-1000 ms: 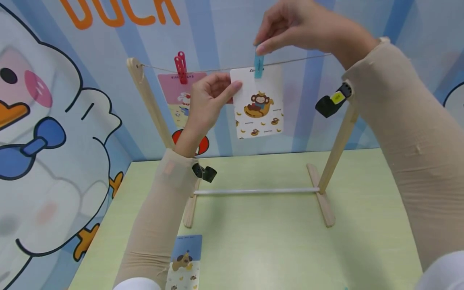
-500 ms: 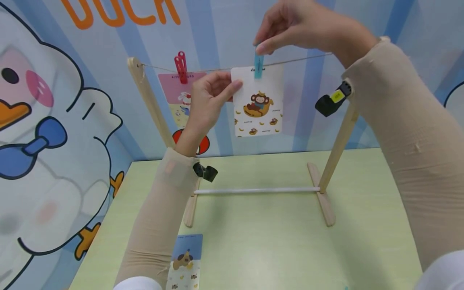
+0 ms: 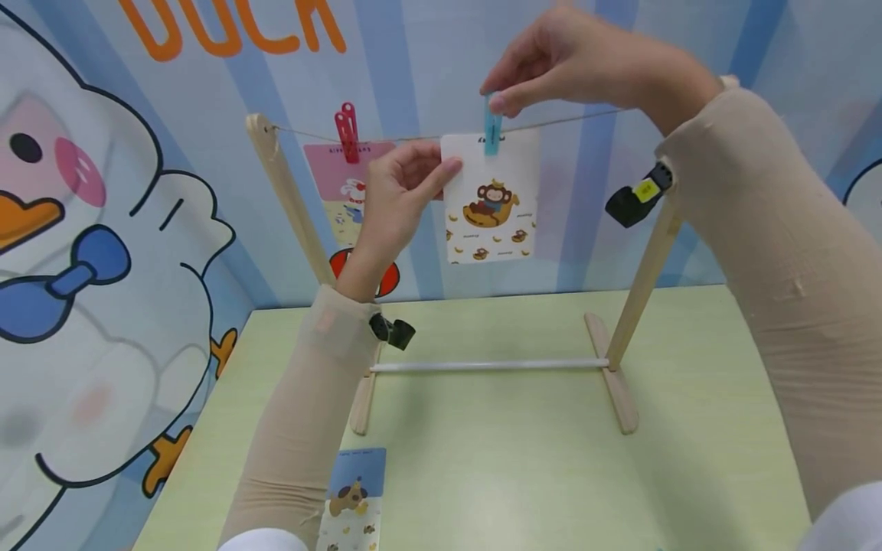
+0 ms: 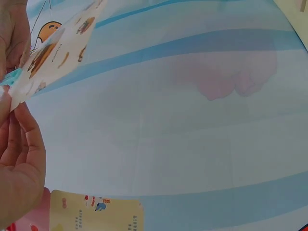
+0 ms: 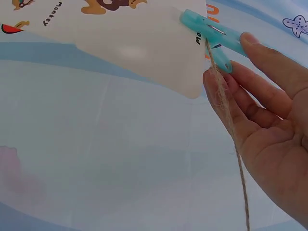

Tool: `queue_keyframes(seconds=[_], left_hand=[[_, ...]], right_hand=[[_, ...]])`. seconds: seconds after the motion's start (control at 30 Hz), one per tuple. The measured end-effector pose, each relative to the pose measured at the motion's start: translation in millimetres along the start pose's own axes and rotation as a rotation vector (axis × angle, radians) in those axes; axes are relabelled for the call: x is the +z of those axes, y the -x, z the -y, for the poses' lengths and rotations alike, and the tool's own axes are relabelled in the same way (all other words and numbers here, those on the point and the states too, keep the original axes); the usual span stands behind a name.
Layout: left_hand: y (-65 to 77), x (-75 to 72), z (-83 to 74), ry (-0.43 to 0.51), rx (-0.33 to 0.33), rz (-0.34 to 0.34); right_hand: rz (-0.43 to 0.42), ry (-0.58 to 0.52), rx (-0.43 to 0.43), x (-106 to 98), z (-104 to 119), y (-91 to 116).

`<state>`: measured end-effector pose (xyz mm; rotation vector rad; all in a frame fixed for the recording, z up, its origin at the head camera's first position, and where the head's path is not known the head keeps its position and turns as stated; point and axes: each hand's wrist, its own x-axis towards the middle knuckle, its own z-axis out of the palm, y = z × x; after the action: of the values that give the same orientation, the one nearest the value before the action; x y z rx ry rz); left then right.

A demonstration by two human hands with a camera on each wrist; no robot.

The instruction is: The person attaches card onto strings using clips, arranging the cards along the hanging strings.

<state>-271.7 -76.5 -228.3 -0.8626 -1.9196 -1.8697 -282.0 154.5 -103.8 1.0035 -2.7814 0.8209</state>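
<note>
1. While the head view looks on, the left hand pinches the monkey card by its upper left edge, thumb in front; the right hand pinches the blue peg at its top end. The card is upright at the string, peg over its top edge. It looks light, smooth enough to slide, stiffish yet easy to crease, so a side edge is a sensible hold; the peg, probably springy, wants its handle ends squeezed.

2. Over to the left wrist: the card slants nearly side-on, showing its thinness, and the pink card offers more of its yellow half, partly covered from above. The peg's bite? Cannot tell here.

3. Right wrist, and what a look: the peg's two legs stand apart, thumb on one, fingertips at the other, string meeting the peg beside the card's top edge. Whether it clamps both, I cannot tell.
</note>
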Motion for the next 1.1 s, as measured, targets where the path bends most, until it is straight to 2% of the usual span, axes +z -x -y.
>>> queue_keyframes(seconds=[0.3, 0.57, 0.67, 0.8, 0.9, 1.1], left_hand=[[5.2, -4.9, 6.3, -0.032, -0.014, -0.027], [8.5, -7.3, 10.4, -0.048, -0.028, -0.040], [10.0, -8.8, 13.1, -0.063, -0.009, -0.034], [12.6, -10.5, 16.6, -0.072, -0.004, -0.028], [15.2, -10.7, 17.7, -0.083, -0.022, -0.030], [20.7, -9.8, 16.0, -0.096, -0.055, -0.041]], right_hand=[[0.025, 0.014, 0.002, 5.7, 5.0, -0.1], [-0.001, 0.024, 0.016, 3.1, 3.1, 5.6], [-0.020, 0.041, 0.026, 0.9, 3.2, 11.3], [-0.050, 0.103, -0.005, -1.6, 2.7, 18.7], [-0.091, 0.143, -0.035, -2.9, 2.6, 23.4], [-0.190, 0.150, -0.054, -5.4, 2.6, 34.9]])
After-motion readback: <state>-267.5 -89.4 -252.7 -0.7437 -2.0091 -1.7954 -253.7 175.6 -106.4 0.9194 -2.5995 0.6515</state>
